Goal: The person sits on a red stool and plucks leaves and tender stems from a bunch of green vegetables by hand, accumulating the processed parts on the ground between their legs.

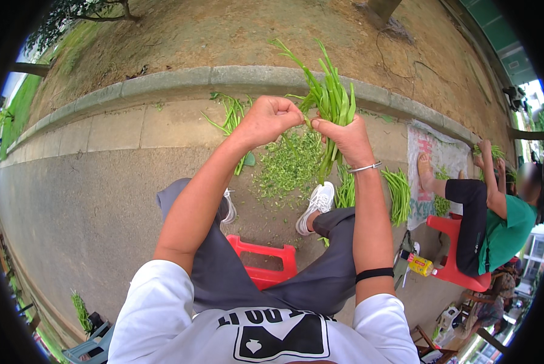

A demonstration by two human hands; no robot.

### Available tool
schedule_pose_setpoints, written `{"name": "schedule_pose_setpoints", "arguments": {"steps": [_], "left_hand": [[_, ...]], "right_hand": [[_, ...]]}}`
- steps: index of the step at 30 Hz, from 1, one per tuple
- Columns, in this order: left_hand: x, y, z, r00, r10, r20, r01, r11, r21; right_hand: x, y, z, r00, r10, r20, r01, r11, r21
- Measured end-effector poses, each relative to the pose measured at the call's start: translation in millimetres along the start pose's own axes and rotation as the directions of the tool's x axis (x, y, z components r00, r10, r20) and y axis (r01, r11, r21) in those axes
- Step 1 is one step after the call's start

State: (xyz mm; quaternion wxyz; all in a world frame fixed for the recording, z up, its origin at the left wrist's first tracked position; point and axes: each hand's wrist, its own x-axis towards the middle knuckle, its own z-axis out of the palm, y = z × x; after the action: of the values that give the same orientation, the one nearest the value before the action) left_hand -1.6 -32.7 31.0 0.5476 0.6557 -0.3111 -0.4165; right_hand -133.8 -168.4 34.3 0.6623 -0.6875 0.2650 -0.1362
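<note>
Clamps one bunch of green stalks (pixel 332 100) in the right hand (pixel 352 134) and pinches the left hand (pixel 269 121) together beside it, above pavement (pixel 102 194) bearing one scrap heap (pixel 284 167) and two white shoes (pixel 318 201).

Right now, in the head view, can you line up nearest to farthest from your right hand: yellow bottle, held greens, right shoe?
1. Held greens: in the right hand.
2. Right shoe: below, on the ground.
3. Yellow bottle: off to the right.
</note>
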Motion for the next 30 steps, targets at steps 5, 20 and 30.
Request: {"name": "schedule_pose_setpoints", "arguments": {"steps": [5, 20, 30], "left_hand": [[2.9, -7.1, 3.3, 0.998, 0.039, -0.046, -0.038, 0.999, 0.017], [-2.6, -10.0, 6.9, 0.908, 0.356, -0.22, -0.352, 0.934, 0.06], [-3.2, -6.0, -0.5, 0.977, 0.175, -0.123, -0.18, 0.983, -0.033]], "right_hand": [[-1.2, -1.4, 3.0, 1.0, 0.007, -0.021, -0.008, 0.999, -0.049], [10.9, -4.6, -21.6, 0.921, 0.006, -0.39, 0.049, 0.99, 0.133], [-3.4, -9.3, -17.9, 0.985, -0.003, -0.17, 0.027, 0.99, 0.14]]}}
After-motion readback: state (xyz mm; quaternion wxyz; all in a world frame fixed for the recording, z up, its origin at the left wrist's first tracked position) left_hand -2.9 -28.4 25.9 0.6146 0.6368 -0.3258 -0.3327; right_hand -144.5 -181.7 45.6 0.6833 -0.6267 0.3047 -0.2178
